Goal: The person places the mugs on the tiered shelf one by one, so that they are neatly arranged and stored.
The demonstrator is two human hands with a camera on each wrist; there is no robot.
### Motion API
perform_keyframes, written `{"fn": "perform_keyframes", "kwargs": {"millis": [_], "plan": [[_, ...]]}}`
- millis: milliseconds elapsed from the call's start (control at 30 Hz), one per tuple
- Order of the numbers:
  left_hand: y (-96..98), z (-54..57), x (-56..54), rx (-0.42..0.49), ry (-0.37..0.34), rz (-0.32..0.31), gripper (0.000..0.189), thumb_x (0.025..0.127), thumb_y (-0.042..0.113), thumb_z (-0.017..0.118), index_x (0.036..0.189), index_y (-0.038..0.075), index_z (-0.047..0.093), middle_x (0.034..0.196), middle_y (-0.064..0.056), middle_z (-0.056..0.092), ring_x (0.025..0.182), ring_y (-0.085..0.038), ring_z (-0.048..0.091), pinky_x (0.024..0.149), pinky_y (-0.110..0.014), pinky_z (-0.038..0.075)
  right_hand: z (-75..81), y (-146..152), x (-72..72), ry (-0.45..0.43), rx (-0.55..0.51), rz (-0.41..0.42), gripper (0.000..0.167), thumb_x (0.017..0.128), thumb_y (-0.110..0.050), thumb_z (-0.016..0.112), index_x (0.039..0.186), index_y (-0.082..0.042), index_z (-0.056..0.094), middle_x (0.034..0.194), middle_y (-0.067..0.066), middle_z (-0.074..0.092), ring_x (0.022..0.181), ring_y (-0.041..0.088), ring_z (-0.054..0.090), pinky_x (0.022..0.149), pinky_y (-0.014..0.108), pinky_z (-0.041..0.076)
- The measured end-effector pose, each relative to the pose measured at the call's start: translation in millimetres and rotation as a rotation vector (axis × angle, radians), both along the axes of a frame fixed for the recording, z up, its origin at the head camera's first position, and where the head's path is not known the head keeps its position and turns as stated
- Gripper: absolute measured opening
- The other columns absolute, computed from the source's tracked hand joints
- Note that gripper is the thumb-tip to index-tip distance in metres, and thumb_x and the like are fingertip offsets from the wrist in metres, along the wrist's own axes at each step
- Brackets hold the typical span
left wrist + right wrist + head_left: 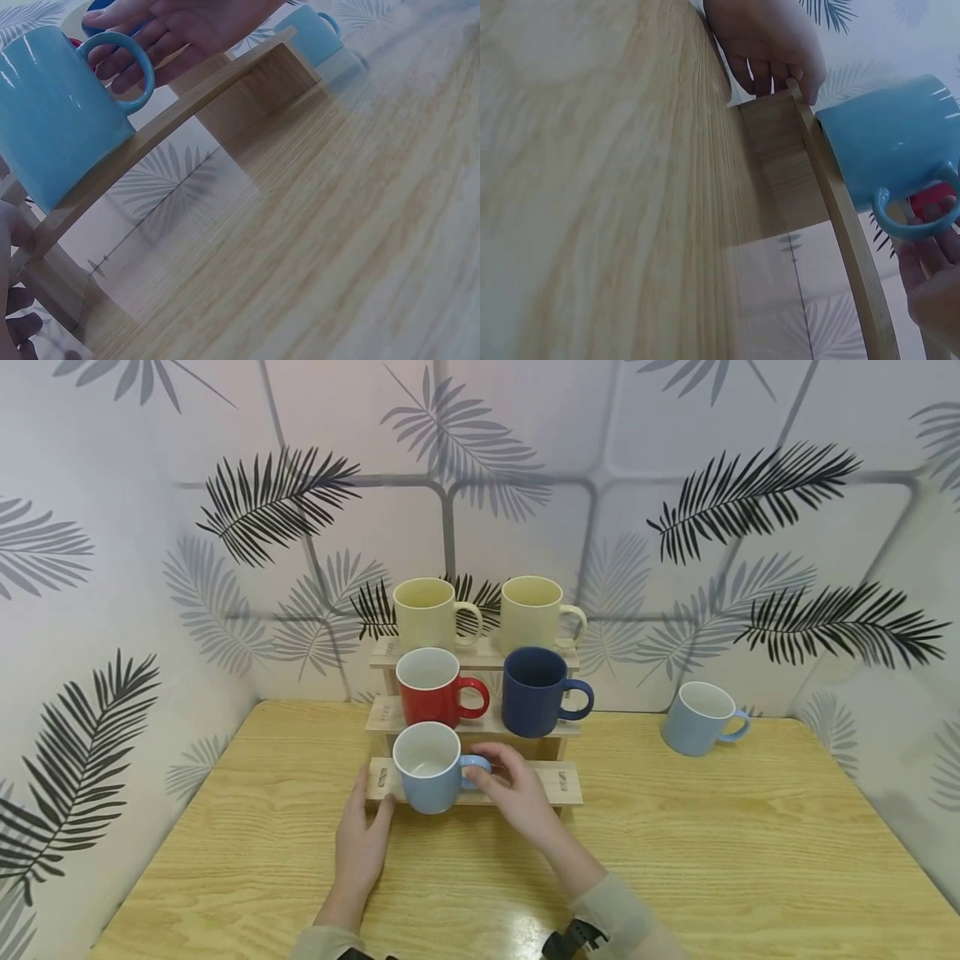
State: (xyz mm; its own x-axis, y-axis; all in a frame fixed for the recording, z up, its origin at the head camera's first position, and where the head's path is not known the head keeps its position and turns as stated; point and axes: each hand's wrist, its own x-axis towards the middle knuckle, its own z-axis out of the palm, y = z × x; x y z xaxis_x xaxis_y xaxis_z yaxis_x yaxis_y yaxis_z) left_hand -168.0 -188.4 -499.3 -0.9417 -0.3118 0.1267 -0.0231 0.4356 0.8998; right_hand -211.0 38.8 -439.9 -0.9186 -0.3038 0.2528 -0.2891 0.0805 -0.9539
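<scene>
A light blue mug (427, 785) with a white inside stands upright on the lowest step of the wooden rack (566, 781), its handle to the right. My right hand (512, 789) is at that handle, thumb over it and loosely extended fingers behind it, as the left wrist view shows. At the rack's left end is my left hand (362, 839); its thumb lies at the board's front edge and its fingers bend round the end. A red mug (427, 697) and a dark blue mug (528, 702) stand on the middle step.
Two cream mugs (423, 618) stand on the top step, handles to the right. Another light blue mug (693, 727) sits on the wood-grain table (712, 843) at the back right. A leaf-patterned wall (510, 443) rises behind.
</scene>
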Motion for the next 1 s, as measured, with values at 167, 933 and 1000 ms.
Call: {"fn": "perform_keyframes", "kwargs": {"millis": [167,933,1000], "plan": [[0.3,0.9,0.3,-0.001,-0.006,-0.001,0.065,0.099,0.035,0.049,0.153,0.013,0.021,0.154,-0.017,0.025,0.141,-0.032,0.021,0.114,-0.048,0.019,22.2,11.3,16.6,0.107,0.085,0.033,0.039,0.09,-0.007,0.066,0.127,0.002,0.056,0.126,0.015,0.055,0.12,0.032,0.05,0.102,0.05,0.04],[0.9,2.3,0.5,-0.001,-0.022,-0.006,0.065,0.1,0.034,0.048,0.153,0.012,0.02,0.155,-0.016,0.023,0.142,-0.031,0.02,0.114,-0.048,0.019,3.7,95.1,17.3,0.312,0.361,0.058,0.048,0.092,-0.02,0.065,0.138,-0.016,0.051,0.144,0.004,0.045,0.131,0.026,0.042,0.1,0.051,0.042],[1.1,2.5,0.5,-0.003,-0.022,-0.005,0.065,0.1,0.033,0.049,0.153,0.012,0.02,0.155,-0.016,0.024,0.142,-0.031,0.02,0.114,-0.048,0.018,4.2,104.5,18.2,0.319,0.386,0.042,0.048,0.091,-0.019,0.065,0.138,-0.017,0.051,0.144,0.004,0.045,0.131,0.028,0.041,0.1,0.054,0.041]]}}
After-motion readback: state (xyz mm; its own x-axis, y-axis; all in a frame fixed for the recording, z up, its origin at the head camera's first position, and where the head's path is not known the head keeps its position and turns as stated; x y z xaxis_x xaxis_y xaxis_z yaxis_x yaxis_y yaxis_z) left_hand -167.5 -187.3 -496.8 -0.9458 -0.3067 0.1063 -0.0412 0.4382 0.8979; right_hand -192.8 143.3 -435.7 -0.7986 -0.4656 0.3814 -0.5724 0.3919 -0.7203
